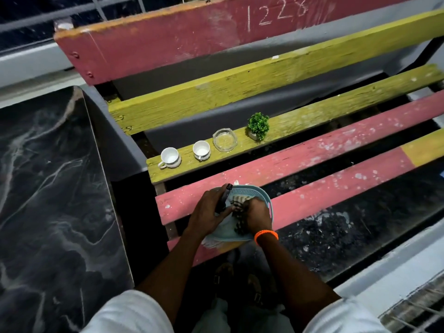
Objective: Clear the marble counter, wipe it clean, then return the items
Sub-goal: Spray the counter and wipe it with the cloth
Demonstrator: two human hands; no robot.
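A black marble counter (48, 188) with white veins fills the left side. On a slatted bench to its right sits a pale blue basket (263, 198). My left hand (209, 212) is over the basket, shut on a dark spray bottle (224, 195). My right hand (257, 216), with an orange band at the wrist, grips a striped cloth (237, 203) inside the basket. On a yellow slat behind stand two white cups (170, 157) (201, 150), a glass ashtray (225, 139) and a small green potted plant (258, 126).
The bench (312, 152) has red and yellow slats with wide gaps showing dark floor beneath. Its red backrest (168, 39) carries chalk numbers. A grey ledge (384, 267) runs at the lower right. My feet in sandals (240, 282) show below the bench edge.
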